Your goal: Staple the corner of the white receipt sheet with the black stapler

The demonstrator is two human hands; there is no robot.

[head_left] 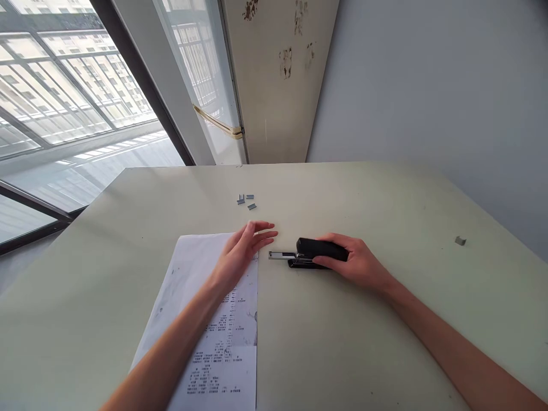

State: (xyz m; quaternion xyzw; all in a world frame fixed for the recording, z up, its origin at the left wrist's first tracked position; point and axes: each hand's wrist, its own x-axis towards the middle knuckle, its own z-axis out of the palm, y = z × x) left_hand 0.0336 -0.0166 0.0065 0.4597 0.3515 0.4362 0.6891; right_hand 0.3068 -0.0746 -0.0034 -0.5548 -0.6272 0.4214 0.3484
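Note:
My right hand (355, 257) is wrapped round a black stapler (319, 249) lying on the table, its front end pointing left. The metal staple tray (281, 256) sticks out from the stapler's front. Just left of that tray, my left hand (248, 242) hovers over the top right corner of the printed paper (192, 268), fingers stretched out and slightly apart, with nothing in them. Beyond my left hand, several short strips of staples (252, 206) lie loose on the tabletop.
The pale table (342, 342) runs back to a grey wall (428, 85) and a fridge-like panel (278, 114) with worn patches. A small greyish scrap (460, 241) sits near the right edge. Windows (64, 85) stand on the left.

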